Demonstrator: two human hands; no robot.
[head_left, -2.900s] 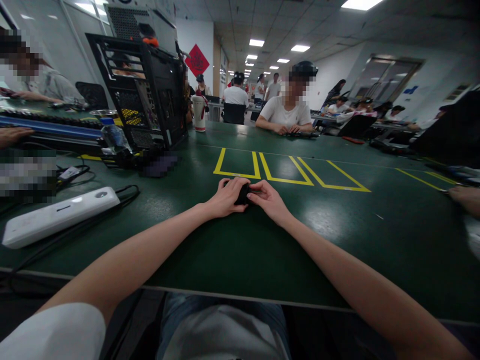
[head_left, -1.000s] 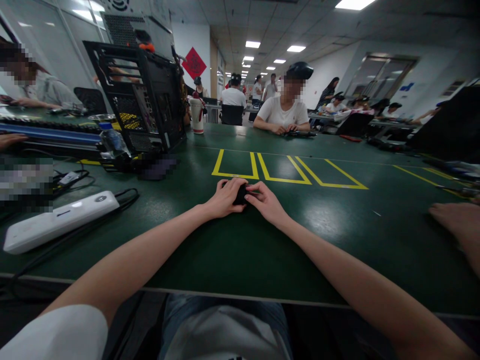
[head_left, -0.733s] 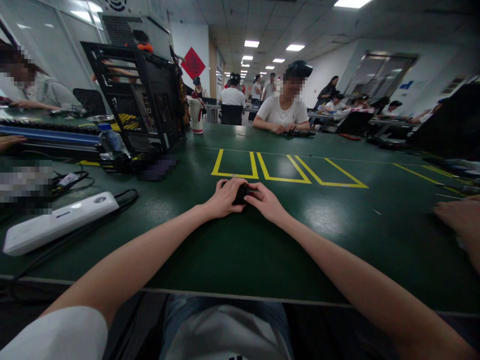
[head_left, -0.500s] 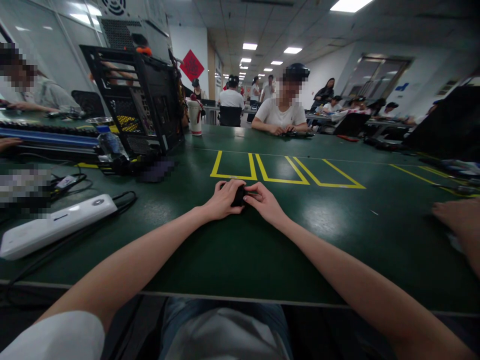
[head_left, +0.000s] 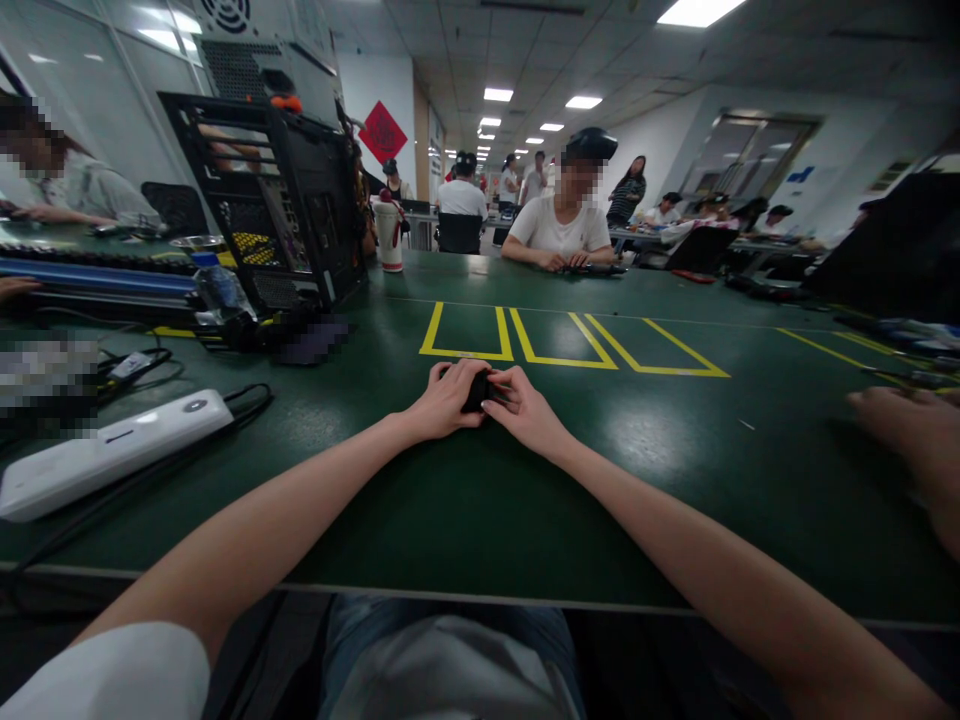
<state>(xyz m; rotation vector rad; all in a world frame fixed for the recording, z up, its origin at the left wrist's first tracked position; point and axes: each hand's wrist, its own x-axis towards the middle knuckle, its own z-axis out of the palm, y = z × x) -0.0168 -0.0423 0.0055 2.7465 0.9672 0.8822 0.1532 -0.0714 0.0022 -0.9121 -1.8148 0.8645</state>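
Observation:
A small black object rests on the green table between my two hands, just in front of the yellow tape. My left hand is wrapped over it, fingers across the top and thumb at the near side. From the right, my right hand pinches at its edge, thumb and fingertips bent against it. Both hands cover much of the object, so its exact kind cannot be made out.
Yellow tape outlines mark the table beyond my hands. At left lie a white power strip with cables, a bottle and a black computer case. Another person's hand is at far right; a person sits opposite.
My right thumb and fingertips have shifted slightly left against the black object. My left hand keeps its place. The other person's hand at far right has moved a little left and up.

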